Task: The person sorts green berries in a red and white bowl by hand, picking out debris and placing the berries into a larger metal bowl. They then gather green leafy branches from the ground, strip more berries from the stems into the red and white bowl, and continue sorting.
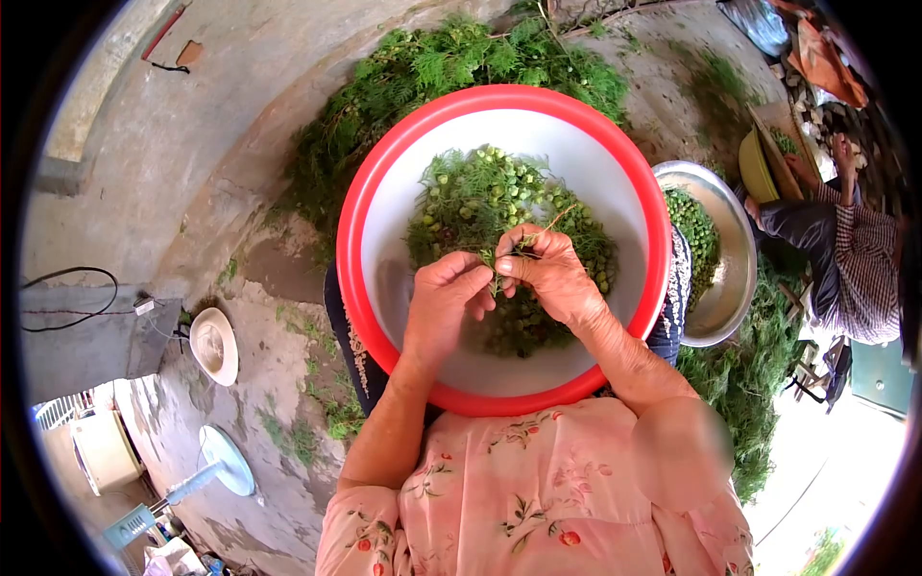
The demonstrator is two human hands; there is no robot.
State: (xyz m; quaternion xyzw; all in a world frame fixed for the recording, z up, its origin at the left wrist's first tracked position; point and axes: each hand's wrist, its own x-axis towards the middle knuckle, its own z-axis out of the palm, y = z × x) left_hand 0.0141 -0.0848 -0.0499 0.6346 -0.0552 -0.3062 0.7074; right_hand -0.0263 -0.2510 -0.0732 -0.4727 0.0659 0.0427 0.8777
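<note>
Head cam | L hand (444, 300) + R hand (557, 278): both pinching sm. green sprig (492, 273) | over red-rim tub (351, 230)

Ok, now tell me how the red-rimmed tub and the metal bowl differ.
The red-rimmed tub has a white inside and a broad red edge; the metal bowl is plain and silvery. The tub looks larger, the bowl smaller. The tub holds feathery green sprigs mixed with round green pieces, while the bowl holds mostly loose green pieces. Both are round, open-topped and partly filled with green plant matter.
</note>
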